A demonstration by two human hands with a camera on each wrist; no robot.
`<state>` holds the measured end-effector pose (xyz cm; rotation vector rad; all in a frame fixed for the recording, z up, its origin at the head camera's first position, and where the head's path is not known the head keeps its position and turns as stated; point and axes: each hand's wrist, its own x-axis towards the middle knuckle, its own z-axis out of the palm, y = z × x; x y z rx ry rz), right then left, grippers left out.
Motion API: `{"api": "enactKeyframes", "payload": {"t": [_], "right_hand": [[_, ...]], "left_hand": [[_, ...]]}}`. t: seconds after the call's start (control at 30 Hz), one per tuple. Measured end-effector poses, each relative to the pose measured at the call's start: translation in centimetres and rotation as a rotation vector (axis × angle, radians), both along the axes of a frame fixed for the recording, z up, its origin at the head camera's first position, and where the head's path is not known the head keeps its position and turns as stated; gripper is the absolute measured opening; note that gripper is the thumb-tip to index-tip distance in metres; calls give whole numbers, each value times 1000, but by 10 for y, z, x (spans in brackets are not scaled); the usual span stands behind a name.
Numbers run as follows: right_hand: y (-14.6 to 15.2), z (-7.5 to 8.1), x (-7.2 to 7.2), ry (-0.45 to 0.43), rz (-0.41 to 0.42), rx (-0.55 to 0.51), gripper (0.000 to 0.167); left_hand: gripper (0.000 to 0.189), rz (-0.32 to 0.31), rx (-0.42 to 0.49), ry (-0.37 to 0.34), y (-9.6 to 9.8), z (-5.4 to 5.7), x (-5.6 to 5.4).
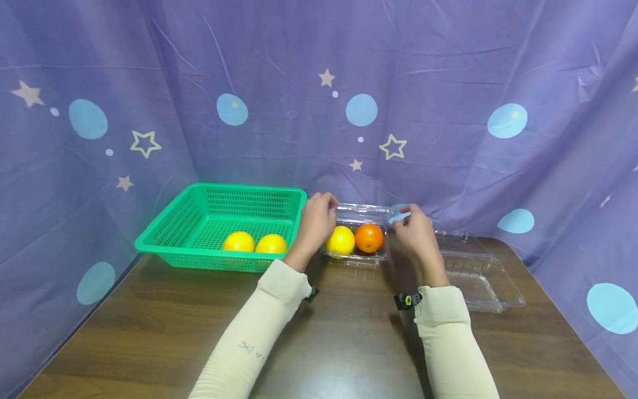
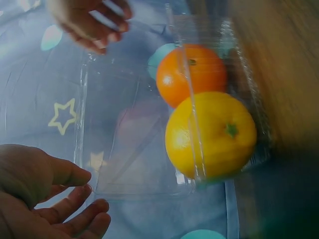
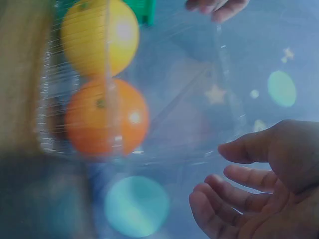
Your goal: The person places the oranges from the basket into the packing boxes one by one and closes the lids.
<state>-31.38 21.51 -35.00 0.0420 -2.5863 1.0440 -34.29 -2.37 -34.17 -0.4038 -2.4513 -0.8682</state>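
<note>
Sitting at the left of the brown wood-grain tabletop [image 1: 344, 343], before a purple curtain [image 1: 299, 100] printed with stars and blue spots, a green rectangular plastic basket [image 1: 189, 259] with slotted walls holds two round yellow fruits, one [image 1: 238, 241] left of the other [image 1: 271, 244], both by its near side. Just right of the basket, the left hand [image 1: 319, 219] is at the left corner of a clear plastic lid [image 1: 364, 209], thumb and forefinger only narrowly apart; whether they pinch it, I cannot tell. The lid stands raised on the far side of a clear plastic box [image 1: 366, 257], in which a round yellow fruit [image 1: 340, 241] lies left of a round orange fruit [image 1: 369, 238]. The right hand [image 1: 416, 230] is by the lid's right corner, thumb and fingers loosely apart. Farther right, partly behind the right forearm, a second clear plastic box [image 1: 471, 284] rests on the tabletop.
</note>
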Motion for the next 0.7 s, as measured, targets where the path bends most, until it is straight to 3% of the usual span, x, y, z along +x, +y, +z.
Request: {"api": "enactKeyframes", "payload": {"t": [0.13, 0.27, 0.47, 0.7], "right_hand": [[-3, 10, 4, 119, 23, 49, 29], [-3, 12, 5, 204, 99, 107, 17], [0, 3, 8, 290, 202, 240, 9], [5, -13, 11, 409, 329, 461, 14]], "left_hand": [[14, -15, -70, 20, -2, -2, 3], [13, -21, -142, 57, -5, -6, 6], [15, -53, -250, 76, -9, -12, 17], [17, -64, -336, 114, -14, -21, 25]]}}
